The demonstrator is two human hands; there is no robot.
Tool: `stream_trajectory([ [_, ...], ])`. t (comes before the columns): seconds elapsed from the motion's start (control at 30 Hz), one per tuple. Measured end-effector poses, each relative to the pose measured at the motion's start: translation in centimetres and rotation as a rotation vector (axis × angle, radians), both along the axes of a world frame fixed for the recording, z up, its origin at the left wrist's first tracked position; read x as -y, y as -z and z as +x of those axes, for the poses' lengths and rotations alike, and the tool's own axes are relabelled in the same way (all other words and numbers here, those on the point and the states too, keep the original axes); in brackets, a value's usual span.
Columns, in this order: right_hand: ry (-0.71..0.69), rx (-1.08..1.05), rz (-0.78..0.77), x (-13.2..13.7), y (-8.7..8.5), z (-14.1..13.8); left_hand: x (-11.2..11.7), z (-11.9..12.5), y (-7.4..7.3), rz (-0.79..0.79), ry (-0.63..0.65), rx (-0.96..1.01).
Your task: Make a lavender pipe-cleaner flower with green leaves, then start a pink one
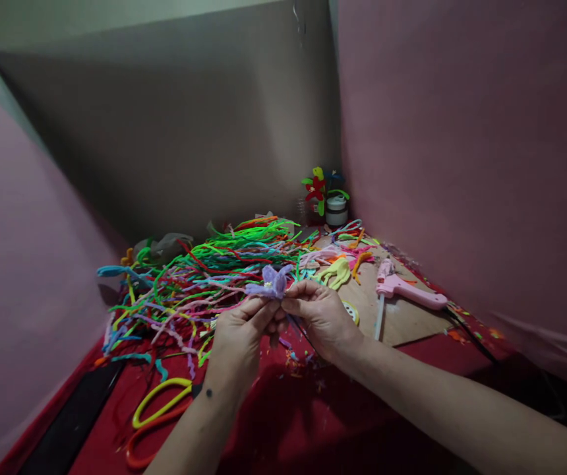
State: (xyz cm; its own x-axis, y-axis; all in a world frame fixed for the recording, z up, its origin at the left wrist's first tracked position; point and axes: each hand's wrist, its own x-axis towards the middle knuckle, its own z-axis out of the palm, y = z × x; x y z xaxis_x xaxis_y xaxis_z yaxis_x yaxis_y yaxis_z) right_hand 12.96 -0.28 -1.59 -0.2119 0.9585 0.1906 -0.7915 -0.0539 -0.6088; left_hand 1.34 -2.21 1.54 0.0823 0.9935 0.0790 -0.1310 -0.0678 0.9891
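Both my hands meet in the middle, just above a red cloth (pixel 283 422). My left hand (pixel 238 333) and my right hand (pixel 318 313) pinch the base of a small purple pipe-cleaner flower (pixel 269 282), whose petals point up and away from me. The fingers of both hands are closed round its stem. Behind the flower lies a big tangle of coloured pipe cleaners (pixel 199 270).
A pink glue gun (pixel 407 290) lies on a brown board (pixel 402 316) to the right. Yellow and orange scissor handles (pixel 159 412) lie at the lower left. A small jar with finished pipe-cleaner flowers (pixel 330 194) stands in the far corner. Pink and grey walls enclose the surface.
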Motion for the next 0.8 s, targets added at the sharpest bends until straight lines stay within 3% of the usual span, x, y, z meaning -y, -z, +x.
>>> stream_trajectory([
  [0.57, -0.003, 0.049, -0.110, 0.9, -0.8, 0.3, 0.8, 1.1, -0.2, -0.170, -0.116, 0.255],
  [0.8, -0.094, 0.046, -0.088, 1.3, -1.3, 0.6, 1.0, 1.6, 0.0, -0.134, -0.055, 0.349],
])
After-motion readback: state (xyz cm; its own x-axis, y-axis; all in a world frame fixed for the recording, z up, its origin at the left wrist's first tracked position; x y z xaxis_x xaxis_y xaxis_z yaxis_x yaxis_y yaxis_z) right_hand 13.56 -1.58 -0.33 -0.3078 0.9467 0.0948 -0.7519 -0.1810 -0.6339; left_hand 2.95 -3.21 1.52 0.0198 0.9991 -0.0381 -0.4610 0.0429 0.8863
